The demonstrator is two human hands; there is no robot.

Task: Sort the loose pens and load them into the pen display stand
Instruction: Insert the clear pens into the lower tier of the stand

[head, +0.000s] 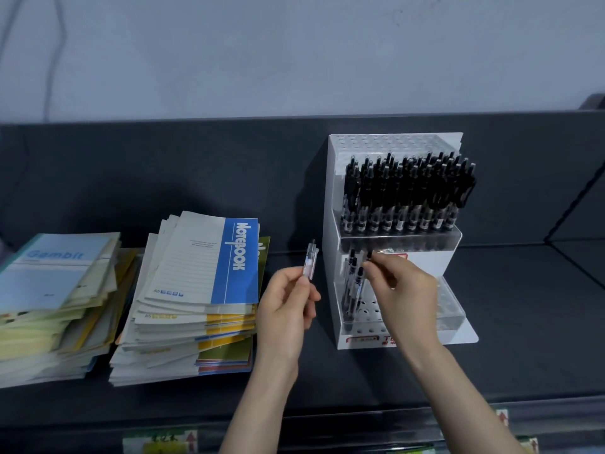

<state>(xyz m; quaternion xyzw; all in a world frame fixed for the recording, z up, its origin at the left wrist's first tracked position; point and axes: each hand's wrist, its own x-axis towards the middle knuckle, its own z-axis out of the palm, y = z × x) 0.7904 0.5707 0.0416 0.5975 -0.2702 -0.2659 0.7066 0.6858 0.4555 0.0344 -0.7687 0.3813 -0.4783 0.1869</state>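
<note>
Holding one clear pen point(311, 264) upright in my left hand point(286, 303), I wait with it just beside the left wall of the stand point(330, 191). My fingers are closed around the lower part of this pen and its top points up, so it is ready to be passed over. My right hand point(402, 290) is over the lower step of the stand, and its thumb and fingertips pinch the dark top of a second pen point(369, 256). I hold it by the top because, I think, this lets the tip go down into a hole while my fingers are above the neighbours. Whether the tip already sits in a hole I cannot tell, because my hand hides it.

The upper row point(409, 191) is full of black pens, which stand close together and lean a little back. The lower row point(448, 306) has only a few pens point(352, 283) at its left end, and open holes are visible to the right of them. I judge that I fill it from the left side, so each new pen goes next to the last one, and most of this row is not yet loaded.

The stand is on a dark shelf point(523, 322), with two piles of notebooks point(209, 273) to the left, apart from it.
</note>
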